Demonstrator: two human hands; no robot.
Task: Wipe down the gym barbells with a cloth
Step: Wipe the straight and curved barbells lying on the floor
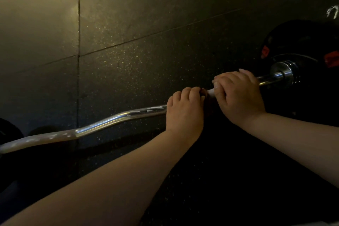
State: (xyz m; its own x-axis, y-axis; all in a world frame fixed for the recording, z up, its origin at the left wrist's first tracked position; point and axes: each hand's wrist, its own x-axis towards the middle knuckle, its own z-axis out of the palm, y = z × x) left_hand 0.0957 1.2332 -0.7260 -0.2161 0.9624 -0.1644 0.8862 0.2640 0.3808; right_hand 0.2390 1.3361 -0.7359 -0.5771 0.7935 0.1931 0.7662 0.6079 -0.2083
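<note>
Forearms (110,180) come in from bottom edge. L hand (185,110): fingers curled over bar (102,123), clamped on it past mid-shaft. R hand (238,97) just beside, also wrapped round bar, nearer the collar (283,74). Pale bit (211,93) btwn hands; cloth or bare steel, can't tell. Bar wavy chrome, runs lower L to upper R. Black plate (302,42) at R end. Speckled rubber floor (146,24) beyond.

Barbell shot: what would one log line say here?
left hand: grips bar | right hand: grips bar nearer plate | cloth: not clearly seen
</note>
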